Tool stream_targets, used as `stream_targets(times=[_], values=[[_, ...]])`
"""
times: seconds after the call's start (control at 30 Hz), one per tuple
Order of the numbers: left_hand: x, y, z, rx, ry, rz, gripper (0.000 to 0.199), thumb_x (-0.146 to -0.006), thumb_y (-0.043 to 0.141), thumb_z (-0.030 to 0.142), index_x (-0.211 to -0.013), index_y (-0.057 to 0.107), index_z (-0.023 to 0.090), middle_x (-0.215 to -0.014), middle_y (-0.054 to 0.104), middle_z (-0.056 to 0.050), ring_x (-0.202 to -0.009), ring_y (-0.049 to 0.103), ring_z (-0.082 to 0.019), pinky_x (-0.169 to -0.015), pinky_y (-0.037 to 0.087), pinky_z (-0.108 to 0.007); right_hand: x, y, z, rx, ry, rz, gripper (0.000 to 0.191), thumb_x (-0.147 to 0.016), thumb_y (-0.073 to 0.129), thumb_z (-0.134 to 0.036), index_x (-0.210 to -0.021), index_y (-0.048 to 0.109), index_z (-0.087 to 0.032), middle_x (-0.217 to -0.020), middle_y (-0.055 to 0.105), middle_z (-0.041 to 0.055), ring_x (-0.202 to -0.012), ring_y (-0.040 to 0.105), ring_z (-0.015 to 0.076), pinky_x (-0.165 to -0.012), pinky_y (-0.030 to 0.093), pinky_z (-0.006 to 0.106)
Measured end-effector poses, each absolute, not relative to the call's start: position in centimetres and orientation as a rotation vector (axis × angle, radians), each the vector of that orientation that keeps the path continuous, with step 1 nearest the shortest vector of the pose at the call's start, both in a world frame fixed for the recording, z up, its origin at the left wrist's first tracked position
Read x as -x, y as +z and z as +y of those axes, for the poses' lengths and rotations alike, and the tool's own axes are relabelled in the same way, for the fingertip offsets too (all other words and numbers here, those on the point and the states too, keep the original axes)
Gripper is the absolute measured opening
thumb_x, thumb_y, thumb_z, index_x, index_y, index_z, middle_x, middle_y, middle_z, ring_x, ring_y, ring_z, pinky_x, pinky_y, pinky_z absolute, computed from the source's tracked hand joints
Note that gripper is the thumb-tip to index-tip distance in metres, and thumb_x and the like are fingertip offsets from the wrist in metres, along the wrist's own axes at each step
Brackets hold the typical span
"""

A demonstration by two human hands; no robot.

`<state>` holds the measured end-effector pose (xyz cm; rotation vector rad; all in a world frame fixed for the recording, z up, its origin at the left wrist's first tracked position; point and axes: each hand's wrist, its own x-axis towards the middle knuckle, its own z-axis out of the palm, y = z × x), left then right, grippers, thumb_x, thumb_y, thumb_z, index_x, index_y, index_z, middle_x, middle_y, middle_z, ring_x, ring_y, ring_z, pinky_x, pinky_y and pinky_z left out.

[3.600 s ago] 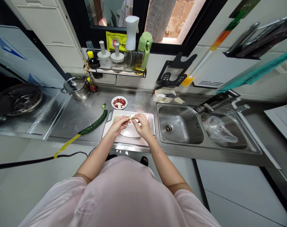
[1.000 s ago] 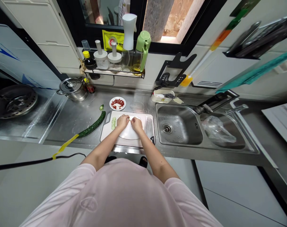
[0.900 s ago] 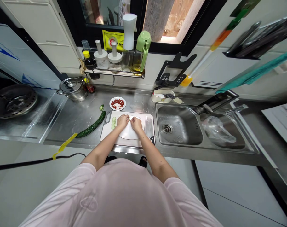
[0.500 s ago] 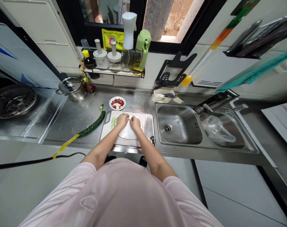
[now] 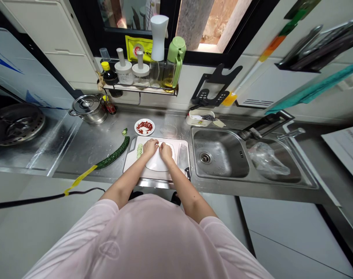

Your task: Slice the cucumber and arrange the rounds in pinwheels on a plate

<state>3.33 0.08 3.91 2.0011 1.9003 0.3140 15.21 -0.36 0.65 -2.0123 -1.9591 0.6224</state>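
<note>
My left hand (image 5: 150, 147) and my right hand (image 5: 166, 152) meet above a white dish (image 5: 156, 166) on a white cutting board (image 5: 179, 140). Their fingertips pinch something small and pale, mostly hidden by my fingers. Just left of my left hand, cucumber slices (image 5: 139, 151) lie in a short row on the board. A kitchen knife (image 5: 183, 161) rests along the board's right side, beyond my right hand. Left of the board lies a long dark green cucumber (image 5: 114, 152), with a cut piece of cucumber (image 5: 124, 132) above its end.
A small plate of chopped red food (image 5: 144, 126) stands behind the board. To the right is a steel double sink (image 5: 219, 153), with a plastic bag (image 5: 267, 159) in its right basin. A steel pot (image 5: 89, 109) stands on the counter at the left, below a bottle shelf (image 5: 140, 88).
The view has risen and tilted, so my hands look smaller. More of the cucumber slices and the knife now show. My hands still pinch together above the dish.
</note>
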Motion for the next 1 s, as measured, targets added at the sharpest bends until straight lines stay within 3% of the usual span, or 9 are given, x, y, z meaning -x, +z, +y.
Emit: stream_targets(times=[1.0], values=[[-3.41,3.82,0.05,-1.998,0.31,1.902,0.025,-0.086,0.054,0.033,-0.109,0.063,0.028,-0.107,0.062,-0.004,-0.095,0.057,-0.019,-0.078,0.041,-0.028,-15.76,0.99,-1.32,1.962,0.677,-1.909,0.017,-0.09,0.046,-0.022,-0.101,0.058,-0.017,-0.094,0.065,0.0078,-0.085,0.058,0.0188,-0.072,0.037,0.025]])
